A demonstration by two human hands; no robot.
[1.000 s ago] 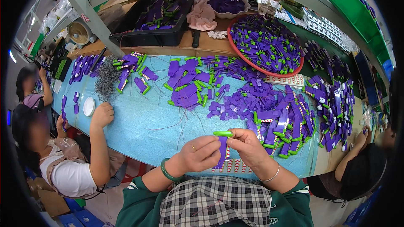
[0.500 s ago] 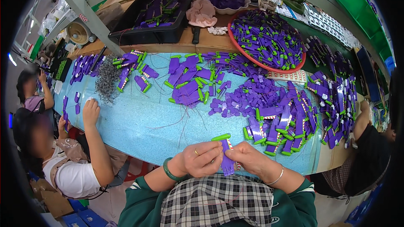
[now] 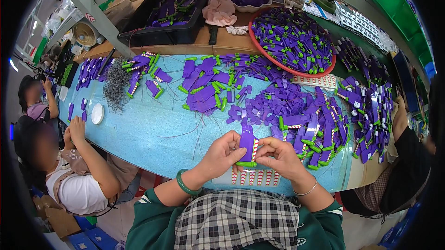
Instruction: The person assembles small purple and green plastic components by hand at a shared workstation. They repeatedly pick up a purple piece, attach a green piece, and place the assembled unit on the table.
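We've got both hands pinched on one purple plastic piece [image 3: 247,144] with a green end — left hand [image 3: 221,155] and right hand [image 3: 278,156] gripping it from either side, just above the near edge of the blue table [image 3: 153,132]. A striped sticker sheet [image 3: 252,177] lies right under it. Farther right sits a big heap of purple parts [image 3: 315,120] — and beyond that, a red tray [image 3: 292,41] full of them.

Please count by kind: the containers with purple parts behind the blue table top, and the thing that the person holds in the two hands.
Black rectangular tray: 1
Red round tray: 1
Pale bowl: 1
Purple piece with green end, held by left hand and right hand: 1
Total: 4
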